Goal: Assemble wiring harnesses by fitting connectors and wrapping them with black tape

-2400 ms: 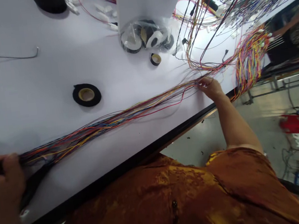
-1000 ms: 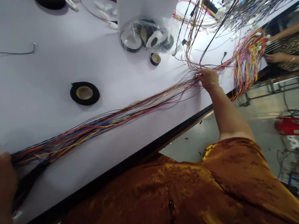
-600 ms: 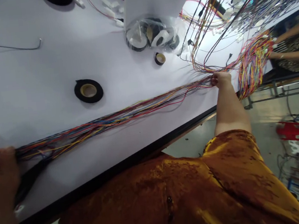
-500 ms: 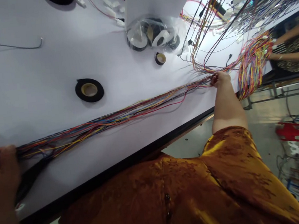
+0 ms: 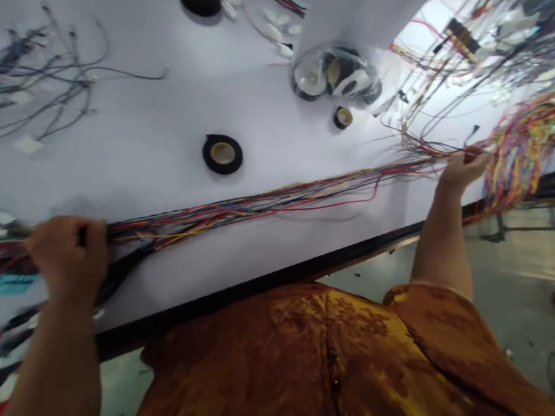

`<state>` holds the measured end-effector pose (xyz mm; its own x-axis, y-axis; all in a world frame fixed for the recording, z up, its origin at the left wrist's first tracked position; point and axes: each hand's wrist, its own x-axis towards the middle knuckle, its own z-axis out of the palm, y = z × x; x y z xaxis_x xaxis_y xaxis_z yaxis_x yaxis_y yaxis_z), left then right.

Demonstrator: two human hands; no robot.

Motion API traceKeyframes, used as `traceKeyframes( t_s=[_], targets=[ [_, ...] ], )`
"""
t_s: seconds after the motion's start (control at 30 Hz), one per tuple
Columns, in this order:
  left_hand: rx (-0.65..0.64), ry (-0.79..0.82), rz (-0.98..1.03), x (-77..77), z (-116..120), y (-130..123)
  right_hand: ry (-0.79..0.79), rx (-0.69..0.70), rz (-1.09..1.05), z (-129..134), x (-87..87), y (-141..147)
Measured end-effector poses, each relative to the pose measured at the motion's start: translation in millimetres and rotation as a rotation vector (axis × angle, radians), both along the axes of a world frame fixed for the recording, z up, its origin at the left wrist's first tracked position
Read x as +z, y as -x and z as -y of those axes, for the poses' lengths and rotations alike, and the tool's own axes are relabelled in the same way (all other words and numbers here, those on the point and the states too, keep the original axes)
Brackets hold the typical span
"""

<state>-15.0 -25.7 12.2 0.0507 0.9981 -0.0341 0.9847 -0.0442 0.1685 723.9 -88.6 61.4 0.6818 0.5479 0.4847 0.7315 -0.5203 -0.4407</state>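
A long bundle of thin coloured wires (image 5: 257, 205) runs across the white table between my hands. At its left end, my left hand (image 5: 70, 255) is closed around it, where a black-wrapped branch (image 5: 122, 272) splits off toward the table edge. My right hand (image 5: 466, 170) is stretched far to the right, its fingers closed on wires at the other end of the bundle. Beyond the bundle lies a roll of black tape (image 5: 222, 153), flat on the table and apart from both hands. One red wire bows out below the bundle.
A smaller tape roll (image 5: 343, 117) stands near a clear plastic bag (image 5: 337, 74) of tape rolls. Dark loose cables (image 5: 57, 79) spread at the upper left. A thick heap of coloured wires (image 5: 526, 146) hangs over the right end, near another person's hand. The dark table edge (image 5: 265, 279) runs before me.
The view has swung left, so more of the left side shows. My right hand has slid right along the wires toward the heap; my left hand keeps its grip on the bundle.
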Motion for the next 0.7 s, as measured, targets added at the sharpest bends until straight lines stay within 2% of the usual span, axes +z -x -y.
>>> traceKeyframes(
  t_s=[0.03,0.07,0.1,0.17,0.23,0.3,0.37,0.43,0.5,0.7],
  targets=[
    [0.006,-0.052,0.019,3.5,1,-4,-0.032,-0.007,0.008,4,-0.2,29],
    [0.018,-0.082,0.036,7.1,2,-8,-0.015,0.063,-0.004,7,-0.8,64],
    [0.024,-0.080,0.045,10.9,4,-10,0.059,0.240,-0.044,9,-1.7,103],
    [-0.002,-0.012,0.068,19.1,9,-11,0.275,0.728,-0.115,10,-3.6,190],
    [-0.060,0.044,0.100,27.2,13,-9,0.424,1.067,-0.088,4,-5.6,275],
    [-0.132,0.064,0.120,33.8,16,-6,0.545,1.258,-0.063,-7,-8.2,347],
    [-0.222,0.092,0.113,39.3,17,-2,0.605,1.342,-0.035,-19,-11.4,398],
    [-0.302,0.137,0.070,44.9,16,1,0.637,1.372,-0.005,-27,-14.1,428],
    [-0.361,0.192,-0.004,51.7,13,3,0.657,1.386,0.019,-31,-14.8,442],
    [-0.525,0.293,-0.160,72.1,-2,-9,0.690,1.375,0.073,-31,-7.3,451]
  ],
)
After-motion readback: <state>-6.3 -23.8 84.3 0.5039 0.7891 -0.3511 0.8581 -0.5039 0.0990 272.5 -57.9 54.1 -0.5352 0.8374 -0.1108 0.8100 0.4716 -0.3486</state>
